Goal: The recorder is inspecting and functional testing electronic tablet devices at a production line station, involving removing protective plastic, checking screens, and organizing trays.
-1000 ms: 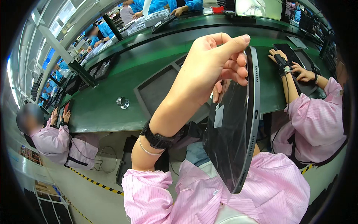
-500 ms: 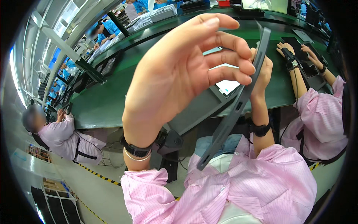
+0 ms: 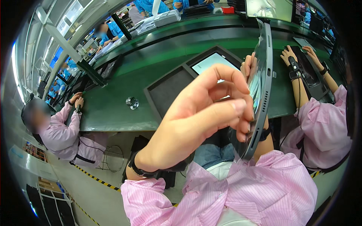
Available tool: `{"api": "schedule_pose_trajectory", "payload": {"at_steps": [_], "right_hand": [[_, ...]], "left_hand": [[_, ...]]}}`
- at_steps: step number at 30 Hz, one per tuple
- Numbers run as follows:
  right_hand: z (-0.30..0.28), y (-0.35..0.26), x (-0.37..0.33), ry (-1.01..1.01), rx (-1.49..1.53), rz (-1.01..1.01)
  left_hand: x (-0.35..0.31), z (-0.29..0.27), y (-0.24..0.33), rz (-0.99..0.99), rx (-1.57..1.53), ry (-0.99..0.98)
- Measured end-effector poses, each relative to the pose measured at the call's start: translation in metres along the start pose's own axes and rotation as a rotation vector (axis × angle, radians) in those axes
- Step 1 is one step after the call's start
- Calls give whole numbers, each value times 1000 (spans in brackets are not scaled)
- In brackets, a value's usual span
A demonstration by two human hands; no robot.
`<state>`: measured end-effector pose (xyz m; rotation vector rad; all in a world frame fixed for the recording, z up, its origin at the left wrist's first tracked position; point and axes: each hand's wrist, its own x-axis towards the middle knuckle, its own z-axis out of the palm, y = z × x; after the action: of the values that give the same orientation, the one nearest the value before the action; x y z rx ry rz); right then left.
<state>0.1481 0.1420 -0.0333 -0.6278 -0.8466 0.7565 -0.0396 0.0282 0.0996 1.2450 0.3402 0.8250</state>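
Note:
A thin grey tablet (image 3: pixel 266 81) stands nearly edge-on in front of me, with a port and speaker holes along its rim. Clear film (image 3: pixel 258 64) bulges off its screen side, loose at the top and lower end. My left hand (image 3: pixel 211 109) is at that side, its fingers curled and thumb bent in, closed on the film as far as I can see; the fingertips partly hide the contact. Behind the tablet, my right hand (image 3: pixel 247 66) grips it, mostly hidden, with fingertips showing past the far edge.
On the green table (image 3: pixel 109 109) lies a dark two-part tray (image 3: pixel 151 90), with a lit tablet (image 3: pixel 211 62) in its far compartment. A small clear, shiny object (image 3: pixel 132 103) sits left of it. Co-workers sit on both sides; one's hands (image 3: pixel 290 56) are close on the right.
My left hand has turned and lowered, its fingers curling in at the tablet. The tablet has swung more upright, and the film stands farther off it. More of the tray shows.

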Motion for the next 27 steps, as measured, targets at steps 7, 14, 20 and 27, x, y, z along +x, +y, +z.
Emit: {"api": "schedule_pose_trajectory", "payload": {"at_steps": [7, 14, 20, 27], "right_hand": [[0, -1, 5, -191, 82, -83], [24, -48, -8, 158, -389, -416], [65, -80, -35, 226, -688, -741], [83, -89, -77, -336, -824, -1217]], "left_hand": [[-11, 4, -3, 121, 206, 17], [-28, -19, -5, 450, 1134, 294], [12, -55, -17, 903, 1148, 805], [24, -113, -2, 1662, 708, 1083]]}}
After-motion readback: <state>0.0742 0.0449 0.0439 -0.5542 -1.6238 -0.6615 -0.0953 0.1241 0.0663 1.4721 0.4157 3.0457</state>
